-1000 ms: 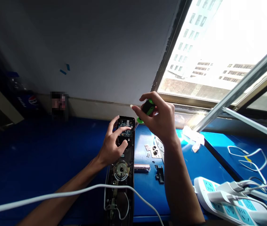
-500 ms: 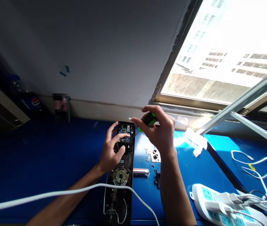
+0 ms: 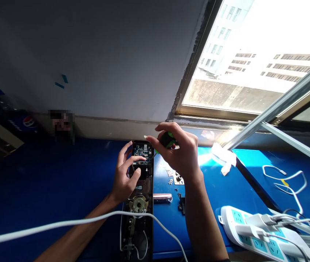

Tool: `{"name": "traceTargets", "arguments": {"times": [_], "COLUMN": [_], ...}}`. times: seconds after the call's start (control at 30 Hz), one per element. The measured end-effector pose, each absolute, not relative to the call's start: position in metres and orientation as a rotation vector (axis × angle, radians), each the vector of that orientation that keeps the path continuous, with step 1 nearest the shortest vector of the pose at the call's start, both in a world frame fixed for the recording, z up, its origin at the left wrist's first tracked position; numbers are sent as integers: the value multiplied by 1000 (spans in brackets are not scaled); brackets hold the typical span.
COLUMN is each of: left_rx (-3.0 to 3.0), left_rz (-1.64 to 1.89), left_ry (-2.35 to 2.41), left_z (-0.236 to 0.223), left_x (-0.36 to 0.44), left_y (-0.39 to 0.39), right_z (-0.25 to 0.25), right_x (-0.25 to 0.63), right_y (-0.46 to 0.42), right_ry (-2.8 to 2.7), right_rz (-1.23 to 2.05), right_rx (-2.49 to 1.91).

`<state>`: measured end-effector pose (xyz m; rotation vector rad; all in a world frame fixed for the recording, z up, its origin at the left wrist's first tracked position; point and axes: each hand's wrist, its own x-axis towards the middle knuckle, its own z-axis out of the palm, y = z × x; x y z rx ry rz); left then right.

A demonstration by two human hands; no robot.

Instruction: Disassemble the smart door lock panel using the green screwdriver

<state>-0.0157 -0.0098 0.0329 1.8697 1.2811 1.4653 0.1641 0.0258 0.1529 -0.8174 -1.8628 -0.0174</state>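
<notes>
A long black device housing (image 3: 148,189) lies open on the blue table, with a speaker (image 3: 138,205) in its middle and a circuit board (image 3: 141,151) at the far end. Across the board and the left rim my left hand (image 3: 126,176) rests with its fingers spread. My right hand (image 3: 180,149) is wrapped round the green and black handle of a screwdriver (image 3: 167,140). The screwdriver's shaft slants down to the right edge of the board; its tip is too small to make out clearly. Small screws (image 3: 170,181) lie to the right of the housing.
Right of the housing lie a pink cylinder (image 3: 162,198), a small board with black parts (image 3: 179,178) and a black bracket (image 3: 181,203). A white cable (image 3: 62,225) crosses the near side. A power strip (image 3: 255,233) sits at the right; a Pepsi bottle (image 3: 20,122) stands far left.
The whole view has shifted a little, so things appear further left. Both hands keep nearly the same place on the housing, and the right one still grips the screwdriver.
</notes>
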Motion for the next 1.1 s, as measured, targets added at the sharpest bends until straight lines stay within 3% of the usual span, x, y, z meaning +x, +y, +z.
{"name": "traceTargets", "arguments": {"times": [0.3,0.6,0.93,1.1], "left_rx": [1876,1882,1882,1911], "left_rz": [1471,1455,1500,1470], "left_ry": [1288,1307,1265,1302], "left_z": [32,32,34,34], "left_x": [-16,-17,-14,-15], "left_y": [-9,-9,-11,-11], "right_z": [159,159,165,162], "right_x": [165,172,182,181], "right_y": [10,12,-1,2], "right_ry": [-2010,-1904,-2124,-2038], "right_rz": [261,-21,318,124], "right_rx": [-688,-889,-831,-870]}}
